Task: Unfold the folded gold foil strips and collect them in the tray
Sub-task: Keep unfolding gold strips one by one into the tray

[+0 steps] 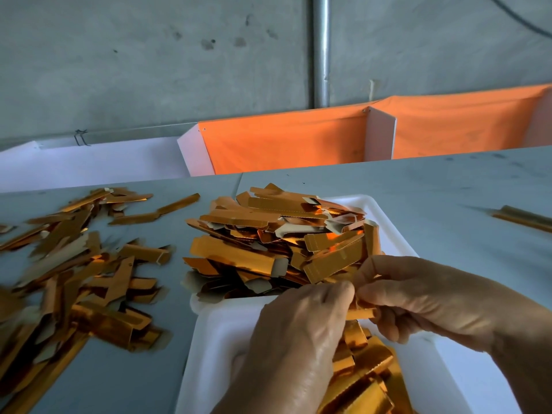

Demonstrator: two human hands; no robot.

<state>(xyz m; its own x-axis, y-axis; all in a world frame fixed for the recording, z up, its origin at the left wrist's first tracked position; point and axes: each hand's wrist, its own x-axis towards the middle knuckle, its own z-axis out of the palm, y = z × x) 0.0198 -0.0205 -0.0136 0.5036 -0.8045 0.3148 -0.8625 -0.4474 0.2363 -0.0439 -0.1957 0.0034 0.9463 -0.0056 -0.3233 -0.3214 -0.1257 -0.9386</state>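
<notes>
A white tray (221,327) lies in front of me with a tall heap of gold foil strips (277,240) at its far end and several more strips (364,372) at its near end. Over the tray's middle, my left hand (298,342) and my right hand (418,300) meet fingertip to fingertip. Both pinch one small gold foil strip (360,312), most of it hidden by the fingers. A loose pile of folded gold strips (74,270) is spread on the grey table to the left of the tray.
The grey table (448,192) runs to the right, where a few gold strips (522,218) lie near the frame edge. Behind the table stand white dividers with orange cloth (286,141), a concrete wall and a metal pipe (321,49).
</notes>
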